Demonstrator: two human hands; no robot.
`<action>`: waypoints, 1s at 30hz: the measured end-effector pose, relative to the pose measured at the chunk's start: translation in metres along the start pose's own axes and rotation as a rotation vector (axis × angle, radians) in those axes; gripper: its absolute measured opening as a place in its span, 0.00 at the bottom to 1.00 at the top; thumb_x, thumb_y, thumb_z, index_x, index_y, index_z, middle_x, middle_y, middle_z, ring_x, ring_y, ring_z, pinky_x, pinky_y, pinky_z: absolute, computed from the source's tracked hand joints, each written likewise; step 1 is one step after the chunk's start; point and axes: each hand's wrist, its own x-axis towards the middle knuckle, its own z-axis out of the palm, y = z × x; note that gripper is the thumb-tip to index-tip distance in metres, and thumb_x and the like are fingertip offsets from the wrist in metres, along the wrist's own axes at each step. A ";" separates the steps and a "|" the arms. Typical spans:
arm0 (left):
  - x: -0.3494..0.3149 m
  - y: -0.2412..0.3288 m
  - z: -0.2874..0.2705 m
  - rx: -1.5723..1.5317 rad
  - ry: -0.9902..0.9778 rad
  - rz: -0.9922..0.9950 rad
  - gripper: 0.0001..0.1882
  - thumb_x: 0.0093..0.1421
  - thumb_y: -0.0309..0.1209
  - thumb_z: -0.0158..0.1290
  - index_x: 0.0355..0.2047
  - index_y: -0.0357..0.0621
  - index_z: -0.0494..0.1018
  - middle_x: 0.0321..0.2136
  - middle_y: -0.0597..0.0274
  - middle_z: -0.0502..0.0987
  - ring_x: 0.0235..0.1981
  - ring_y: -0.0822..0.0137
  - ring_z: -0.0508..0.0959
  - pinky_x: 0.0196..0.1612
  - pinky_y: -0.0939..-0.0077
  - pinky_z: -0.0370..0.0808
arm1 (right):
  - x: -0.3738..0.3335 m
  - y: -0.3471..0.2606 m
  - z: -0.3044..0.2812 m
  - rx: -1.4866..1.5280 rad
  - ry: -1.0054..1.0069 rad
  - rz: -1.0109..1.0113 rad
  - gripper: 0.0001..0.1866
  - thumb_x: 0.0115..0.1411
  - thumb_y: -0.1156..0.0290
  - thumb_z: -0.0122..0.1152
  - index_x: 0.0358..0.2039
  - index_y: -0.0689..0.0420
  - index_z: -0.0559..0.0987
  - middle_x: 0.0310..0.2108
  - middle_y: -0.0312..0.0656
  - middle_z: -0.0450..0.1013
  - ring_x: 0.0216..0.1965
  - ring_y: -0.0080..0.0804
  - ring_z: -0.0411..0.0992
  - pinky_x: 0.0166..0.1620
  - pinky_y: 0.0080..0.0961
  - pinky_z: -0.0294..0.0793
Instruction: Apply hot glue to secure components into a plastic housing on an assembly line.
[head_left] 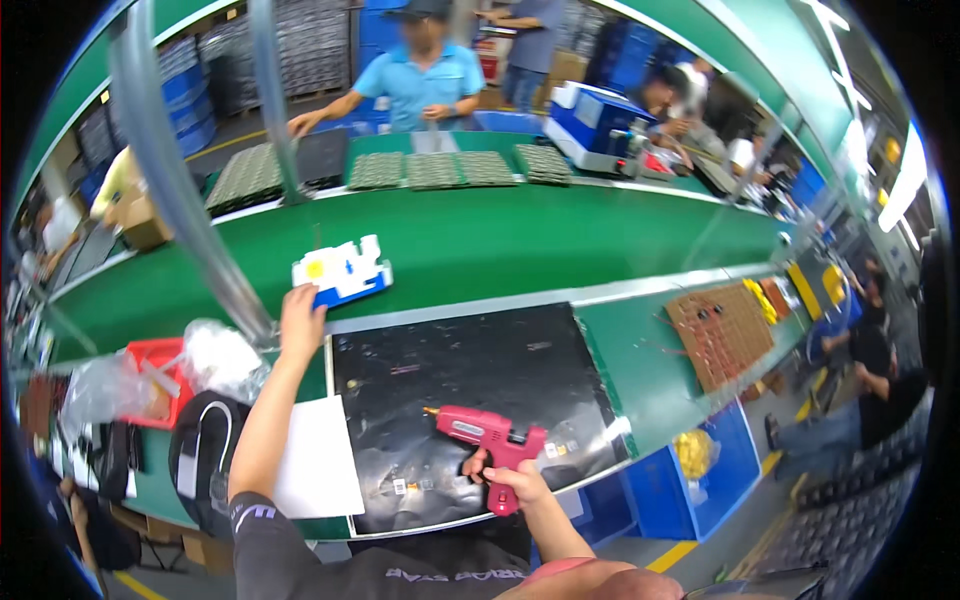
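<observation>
My right hand is wrapped round the handle of a red hot glue gun, its brass nozzle pointing left above a black work mat. Stretched forward, my left hand grips the near left corner of a blue and white plastic assembly with a yellow spot on it. That piece is over the near edge of the green conveyor belt; whether it rests on the belt I cannot tell.
A metal post rises left of my left hand. Nearer stand a red bin with plastic bags and a white sheet. Right are a cardboard tray of wired parts and a blue bin. Across the belt, a person in blue works.
</observation>
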 end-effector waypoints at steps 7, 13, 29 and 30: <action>0.007 -0.046 -0.003 0.033 -0.013 -0.081 0.18 0.48 0.19 0.55 0.42 0.38 0.72 0.43 0.50 0.73 0.47 0.50 0.70 0.52 0.63 0.67 | 0.004 0.010 -0.002 0.009 -0.029 0.008 0.14 0.54 0.75 0.60 0.41 0.60 0.73 0.37 0.41 0.73 0.38 0.28 0.71 0.41 0.24 0.70; 0.026 -0.071 0.009 0.087 0.043 -0.090 0.20 0.49 0.18 0.54 0.45 0.37 0.70 0.47 0.47 0.71 0.51 0.48 0.68 0.56 0.63 0.65 | 0.008 0.002 0.001 -0.030 -0.024 0.012 0.16 0.53 0.75 0.60 0.44 0.60 0.73 0.37 0.41 0.74 0.40 0.27 0.72 0.41 0.23 0.70; -0.131 0.139 -0.111 -0.609 -0.282 -0.200 0.19 0.53 0.22 0.53 0.47 0.38 0.67 0.43 0.57 0.70 0.44 0.65 0.71 0.48 0.72 0.66 | 0.005 -0.003 0.020 -0.095 -0.028 -0.101 0.17 0.54 0.78 0.59 0.46 0.60 0.72 0.39 0.43 0.74 0.44 0.28 0.72 0.44 0.24 0.71; -0.141 0.144 -0.116 -0.655 -0.302 -0.225 0.19 0.53 0.22 0.53 0.46 0.37 0.67 0.43 0.57 0.70 0.44 0.65 0.71 0.49 0.72 0.66 | 0.007 0.000 0.022 -0.096 -0.010 -0.105 0.17 0.54 0.78 0.59 0.45 0.59 0.71 0.39 0.42 0.73 0.43 0.27 0.72 0.43 0.23 0.71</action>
